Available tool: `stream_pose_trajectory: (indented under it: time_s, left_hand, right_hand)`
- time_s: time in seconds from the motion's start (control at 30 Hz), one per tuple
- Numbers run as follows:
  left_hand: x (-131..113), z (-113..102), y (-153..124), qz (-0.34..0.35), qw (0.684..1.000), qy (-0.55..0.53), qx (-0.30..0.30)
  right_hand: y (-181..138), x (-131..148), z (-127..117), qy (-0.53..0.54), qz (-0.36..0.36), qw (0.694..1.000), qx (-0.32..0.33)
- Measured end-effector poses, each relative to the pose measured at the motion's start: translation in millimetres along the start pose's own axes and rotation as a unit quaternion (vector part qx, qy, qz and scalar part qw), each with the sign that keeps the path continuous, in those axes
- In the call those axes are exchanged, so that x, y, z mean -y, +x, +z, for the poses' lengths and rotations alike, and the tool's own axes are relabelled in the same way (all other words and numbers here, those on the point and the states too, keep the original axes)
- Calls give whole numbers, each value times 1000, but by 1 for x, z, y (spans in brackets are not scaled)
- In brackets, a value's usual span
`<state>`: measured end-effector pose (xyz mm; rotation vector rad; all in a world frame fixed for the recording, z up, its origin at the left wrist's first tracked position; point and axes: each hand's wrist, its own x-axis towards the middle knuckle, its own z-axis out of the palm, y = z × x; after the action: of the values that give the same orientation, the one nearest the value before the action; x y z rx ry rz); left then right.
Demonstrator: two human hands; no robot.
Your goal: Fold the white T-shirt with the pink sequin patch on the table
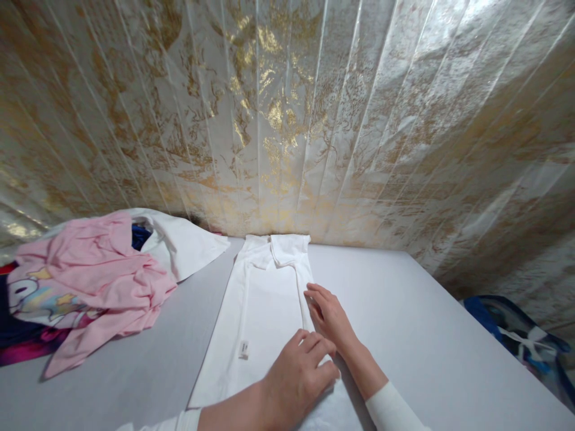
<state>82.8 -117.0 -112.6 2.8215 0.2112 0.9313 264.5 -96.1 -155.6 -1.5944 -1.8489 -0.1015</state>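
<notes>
A long white shirt lies flat on the table with its far end close to the curtain. Its sides look folded inward, and a small label shows on its left part. My left hand reaches across the near right part of the shirt, its fingers curled down on the cloth at the right edge. The fingertips are partly hidden. Just beyond it, my right hand rests along the shirt's right edge, fingers loosely stretched and slightly apart, touching the cloth.
A heap of clothes lies at the left, with a pink top and a white cloth. The pale table meets a shiny gold-patterned curtain behind. A clear bag with blue trim is beyond the right edge.
</notes>
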Motion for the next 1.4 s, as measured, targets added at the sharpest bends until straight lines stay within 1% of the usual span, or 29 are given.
stream_pose_trajectory:
  time_s: [0.2, 0.33, 0.43, 0.53, 0.7, 0.93, 1.1, 1.3, 1.4]
  left_hand:
    - [-2, -2, 2, -29, 999, -4, 31]
    - [-1, 2, 2, -18, 1000, -4, 26]
    - [0, 4, 1, -5, 1000, 0, 5]
    - [-1, 4, 1, -7, 1000, -7, -8]
    - [-2, 1, 2, -18, 1000, -8, 18]
    - [-3, 2, 1, -27, 999, 4, 47]
    - [-4, -1, 2, -32, 998, -6, 46]
    - [-3, -1, 2, -17, 999, -1, 36]
    - [-3, -1, 1, -15, 999, 4, 42]
  right_hand:
    - [1, 0, 0, -2, -2, 1000, 1]
    - [2, 0, -1, -3, -1, 1000, 3]
    - [2, 1, -1, -3, 1, 1000, 5]
    - [2, 1, -1, -3, 3, 1000, 4]
    - [2, 1, 0, -4, 2, 1000, 5]
    - [4, -2, 1, -3, 0, 1000, 5]
    - [6, -4, 2, 0, 3, 1000, 6]
    - [6, -3, 2, 1, 7, 1000, 7]
    - [6, -2, 2, 0, 10, 1000, 8]
